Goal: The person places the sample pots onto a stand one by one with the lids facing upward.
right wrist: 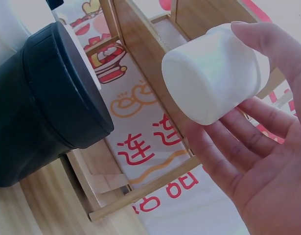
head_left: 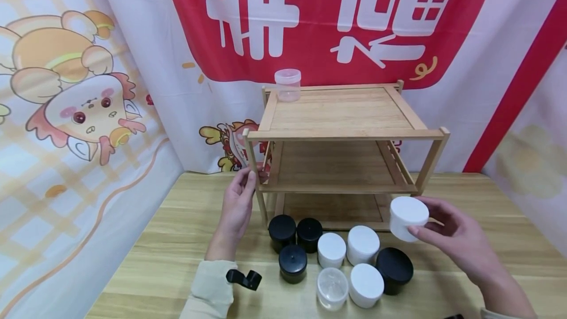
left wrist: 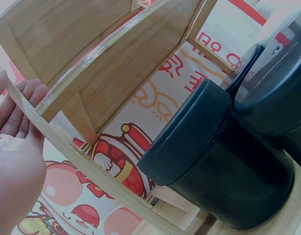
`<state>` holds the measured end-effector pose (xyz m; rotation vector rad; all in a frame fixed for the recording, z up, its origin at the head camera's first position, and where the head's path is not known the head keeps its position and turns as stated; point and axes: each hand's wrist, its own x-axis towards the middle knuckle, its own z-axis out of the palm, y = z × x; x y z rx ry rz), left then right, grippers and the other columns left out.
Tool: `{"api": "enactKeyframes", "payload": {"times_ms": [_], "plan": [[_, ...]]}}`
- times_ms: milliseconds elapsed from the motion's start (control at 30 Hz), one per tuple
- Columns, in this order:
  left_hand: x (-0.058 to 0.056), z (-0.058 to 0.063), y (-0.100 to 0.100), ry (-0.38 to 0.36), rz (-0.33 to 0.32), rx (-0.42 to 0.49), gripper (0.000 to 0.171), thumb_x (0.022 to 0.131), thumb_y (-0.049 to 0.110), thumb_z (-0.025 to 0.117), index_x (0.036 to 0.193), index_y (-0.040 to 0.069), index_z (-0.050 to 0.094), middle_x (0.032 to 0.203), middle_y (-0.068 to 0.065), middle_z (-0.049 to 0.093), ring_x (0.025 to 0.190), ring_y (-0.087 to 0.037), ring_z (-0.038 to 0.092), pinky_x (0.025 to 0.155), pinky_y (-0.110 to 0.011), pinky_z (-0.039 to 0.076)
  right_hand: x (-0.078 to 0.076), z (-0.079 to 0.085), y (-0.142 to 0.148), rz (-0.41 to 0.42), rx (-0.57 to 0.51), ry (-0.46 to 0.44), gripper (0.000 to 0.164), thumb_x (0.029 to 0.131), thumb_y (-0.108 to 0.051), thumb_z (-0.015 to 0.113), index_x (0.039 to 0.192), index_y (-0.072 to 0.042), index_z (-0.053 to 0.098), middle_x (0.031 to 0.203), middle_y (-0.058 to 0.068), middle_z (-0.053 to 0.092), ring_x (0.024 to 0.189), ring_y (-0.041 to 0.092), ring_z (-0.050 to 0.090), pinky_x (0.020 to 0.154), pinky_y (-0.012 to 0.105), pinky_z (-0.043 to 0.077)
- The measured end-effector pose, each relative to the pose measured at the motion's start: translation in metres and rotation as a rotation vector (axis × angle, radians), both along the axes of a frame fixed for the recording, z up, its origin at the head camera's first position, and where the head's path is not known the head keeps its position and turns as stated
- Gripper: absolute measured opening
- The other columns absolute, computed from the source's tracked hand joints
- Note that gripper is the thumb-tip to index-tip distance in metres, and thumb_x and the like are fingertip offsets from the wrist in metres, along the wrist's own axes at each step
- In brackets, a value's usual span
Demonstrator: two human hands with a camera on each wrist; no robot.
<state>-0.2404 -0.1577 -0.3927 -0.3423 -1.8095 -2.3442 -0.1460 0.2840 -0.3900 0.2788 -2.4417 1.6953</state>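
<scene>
Apparently steadying the wooden rack, left hand grips its post; right hand pinches 1 white jar, lid up.

Rear: white hanging cloth, broad red panel with white characters
Left: white cloth printed with orange checks
Below: pale wood-grain worktop

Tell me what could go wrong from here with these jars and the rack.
1. The left hand holds the wooden rack by a left post; a tug might shift it and topple the clear jar at the top shelf's back left corner.
2. The white jar is held up in the right hand; if it slips, it could knock the large black jar nearby.
</scene>
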Motion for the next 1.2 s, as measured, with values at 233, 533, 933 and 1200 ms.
{"api": "enactKeyframes", "payload": {"times_ms": [233,533,933,1200], "plan": [[0.000,0.001,0.000,-0.014,0.002,0.010,0.033,0.116,0.024,0.051,0.143,0.006,0.055,0.139,-0.003,0.060,0.132,-0.014,0.058,0.120,-0.022,0.041,0.001,0.003,0.000,0.008,-0.011,0.002,0.058,0.096,0.000,0.078,0.149,-0.010,0.058,0.128,-0.017,0.069,0.108,-0.001,0.073,0.084,0.018,0.063],[-0.001,0.000,0.000,-0.004,0.002,0.017,0.032,0.116,0.024,0.050,0.141,0.006,0.055,0.140,-0.004,0.060,0.131,-0.013,0.058,0.120,-0.022,0.042,0.002,0.004,0.001,-0.002,0.000,-0.005,0.058,0.096,-0.002,0.079,0.150,-0.010,0.057,0.129,-0.018,0.068,0.109,-0.003,0.072,0.084,0.017,0.062],[-0.002,-0.002,0.002,-0.032,0.002,0.033,0.034,0.115,0.018,0.052,0.142,-0.001,0.054,0.132,0.002,0.060,0.128,-0.012,0.056,0.115,-0.020,0.046,0.003,0.008,0.000,0.009,-0.009,0.012,0.057,0.096,0.001,0.077,0.149,-0.011,0.059,0.129,-0.016,0.069,0.109,-0.001,0.072,0.085,0.016,0.062],[-0.002,-0.001,0.000,-0.019,0.013,0.026,0.027,0.114,0.021,0.054,0.137,0.009,0.060,0.139,-0.005,0.060,0.130,-0.014,0.057,0.117,-0.021,0.045,-0.004,0.048,-0.008,0.121,-0.120,0.143,0.060,0.091,0.016,0.072,0.145,-0.009,0.062,0.129,-0.005,0.072,0.106,0.009,0.072,0.084,0.019,0.063]]}}
